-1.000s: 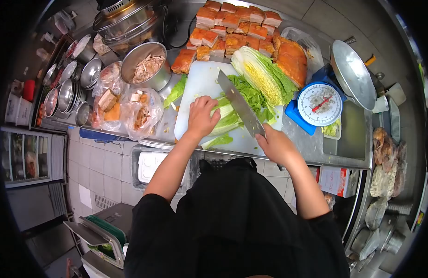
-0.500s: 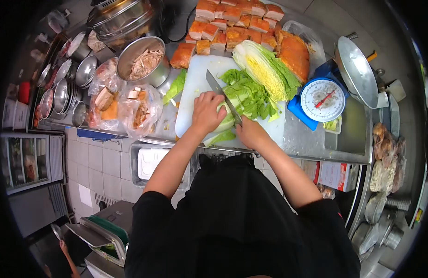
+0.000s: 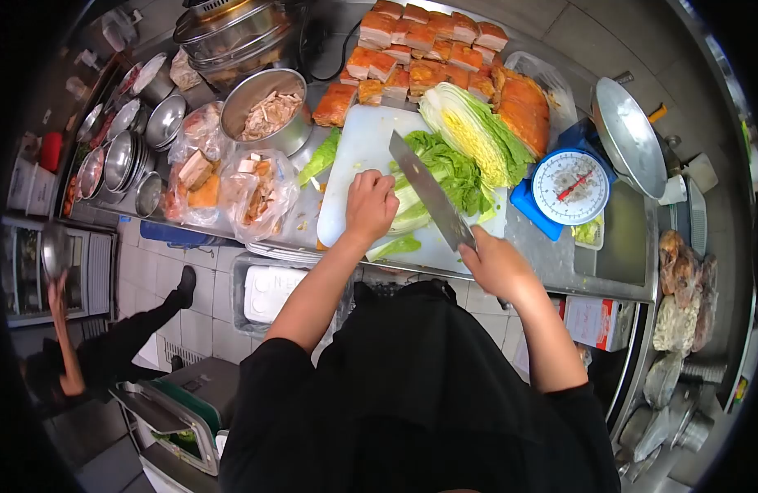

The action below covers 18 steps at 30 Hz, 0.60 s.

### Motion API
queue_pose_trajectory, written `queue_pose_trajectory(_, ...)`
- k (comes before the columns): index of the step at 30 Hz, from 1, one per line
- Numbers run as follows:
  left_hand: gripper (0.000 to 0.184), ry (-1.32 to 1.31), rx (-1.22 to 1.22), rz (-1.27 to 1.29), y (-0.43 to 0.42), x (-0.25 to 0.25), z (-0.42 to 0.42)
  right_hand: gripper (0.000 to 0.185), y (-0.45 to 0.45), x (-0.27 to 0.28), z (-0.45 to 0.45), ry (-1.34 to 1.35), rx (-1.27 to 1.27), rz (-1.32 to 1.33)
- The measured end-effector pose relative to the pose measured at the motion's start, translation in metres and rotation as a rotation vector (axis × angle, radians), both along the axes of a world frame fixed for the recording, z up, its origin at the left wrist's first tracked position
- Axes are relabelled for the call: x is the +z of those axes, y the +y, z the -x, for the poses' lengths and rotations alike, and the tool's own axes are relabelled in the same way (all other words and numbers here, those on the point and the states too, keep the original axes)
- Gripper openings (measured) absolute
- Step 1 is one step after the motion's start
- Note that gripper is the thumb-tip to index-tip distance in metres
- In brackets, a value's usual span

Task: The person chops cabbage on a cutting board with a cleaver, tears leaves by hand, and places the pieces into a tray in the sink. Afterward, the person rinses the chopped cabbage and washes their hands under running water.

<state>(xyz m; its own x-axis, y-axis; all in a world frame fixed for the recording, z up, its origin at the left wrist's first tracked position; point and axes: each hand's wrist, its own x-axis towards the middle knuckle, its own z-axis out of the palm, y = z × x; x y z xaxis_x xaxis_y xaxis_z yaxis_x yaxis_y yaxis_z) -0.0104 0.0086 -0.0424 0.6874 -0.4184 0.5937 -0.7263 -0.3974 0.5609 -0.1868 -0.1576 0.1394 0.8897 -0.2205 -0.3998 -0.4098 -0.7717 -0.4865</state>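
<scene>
A leafy piece of napa cabbage [image 3: 459, 164] lies on the white cutting board [image 3: 354, 152], cut leaves spread toward the right. My left hand [image 3: 371, 205] rests against its pale near-left end, fingers curled and pressed on it. In my right hand [image 3: 498, 263] I grip the handle of a broad kitchen knife [image 3: 428, 191]. Its blade slants up and left over the cabbage, the flat side showing. A halved napa cabbage [image 3: 469, 127], yellow cut face up, lies at the board's far right edge. A loose green leaf [image 3: 395, 247] sits near the front edge.
Blocks of roast pork [image 3: 428, 49] fill the back of the counter. A blue scale [image 3: 569, 186] stands right; a pot of meat [image 3: 268, 115] and plastic bags of food [image 3: 256, 193] stand left. Another person's arm [image 3: 63, 329] holds a pan [image 3: 56, 251] at far left.
My right hand has moved right and lower with the knife, whose blade now shows more of its flat side. My left hand stays on the cabbage. The other person has come further into view.
</scene>
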Motion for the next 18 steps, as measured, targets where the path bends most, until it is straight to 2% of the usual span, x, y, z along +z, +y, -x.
queue_pose_trajectory(5, 0.024, -0.014, -0.014, -0.016, 0.001, 0.002, -0.001, 0.031, 0.008, 0.009, 0.018, 0.134, 0.030, 0.059)
queue_pose_trajectory(14, 0.022, -0.002, -0.015, -0.029, 0.000, 0.007, -0.001, 0.031, 0.015, 0.011, 0.013, 0.213, 0.041, 0.053)
queue_pose_trajectory(18, 0.022, 0.027, -0.014, -0.005, -0.002, 0.002, -0.002, 0.028, 0.016, -0.005, 0.000, 0.217, 0.046, 0.020)
